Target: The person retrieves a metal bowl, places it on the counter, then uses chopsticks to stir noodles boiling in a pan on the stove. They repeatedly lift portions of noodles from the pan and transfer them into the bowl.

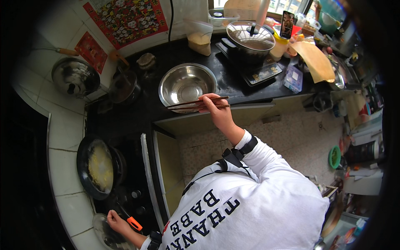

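Observation:
My right hand (213,104) holds a pair of wooden chopsticks (190,106), their tips pointing left over the near rim of a stainless steel bowl (188,82) on the black counter. The bowl looks empty. At the left, a dark wok (82,175) with bubbling yellow food (100,168) sits on the stove. My left hand (116,221) is below the wok, by its black handle with an orange end (134,223) and above a glass lid (104,229). Its fingers are curled; whether they hold anything is not clear.
A lidded pot (251,39) stands on an induction cooker (264,73) at the back. Near it are a bag of yellowish grains (199,42), a plastic box (293,78) and a propped phone (286,25). A small dark pot (123,86) stands in the left corner, and a metal pan (75,76) hangs on the wall.

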Available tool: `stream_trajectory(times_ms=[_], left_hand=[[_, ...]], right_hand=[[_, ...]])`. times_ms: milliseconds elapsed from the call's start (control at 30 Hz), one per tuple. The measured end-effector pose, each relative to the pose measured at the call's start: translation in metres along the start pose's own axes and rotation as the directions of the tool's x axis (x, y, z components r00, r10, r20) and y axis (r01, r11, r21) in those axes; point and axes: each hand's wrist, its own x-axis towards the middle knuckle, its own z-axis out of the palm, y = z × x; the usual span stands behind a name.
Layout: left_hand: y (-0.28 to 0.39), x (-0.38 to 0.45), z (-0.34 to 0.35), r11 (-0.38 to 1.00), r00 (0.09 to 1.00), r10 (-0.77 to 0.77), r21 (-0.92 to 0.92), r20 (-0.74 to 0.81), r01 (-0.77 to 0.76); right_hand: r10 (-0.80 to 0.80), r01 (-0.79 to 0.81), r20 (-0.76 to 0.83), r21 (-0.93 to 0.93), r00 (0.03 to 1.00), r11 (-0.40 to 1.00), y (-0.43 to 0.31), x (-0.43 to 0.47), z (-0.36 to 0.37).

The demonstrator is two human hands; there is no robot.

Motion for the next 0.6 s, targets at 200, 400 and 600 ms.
stream_trajectory(times_ms=[200, 400, 600], left_hand=[[0.041, -0.016, -0.014, 0.991, 0.998, 0.061, 0.12, -0.024, -0.058], [0.062, -0.029, -0.015, 0.992, 0.992, 0.122, 0.031, -0.037, -0.121], [0.083, -0.042, -0.015, 0.993, 0.995, 0.102, 0.057, 0.003, -0.102]], right_hand=[[0.0, 0.0, 0.025, 0.006, 1.0, 1.0, 0.001, 0.0, 0.002], [0.018, -0.019, 0.038, 0.014, 0.999, 1.0, -0.001, 0.0, 0.001], [0.033, -0.034, 0.013, 0.06, 0.999, 0.998, -0.003, 0.002, -0.001]])
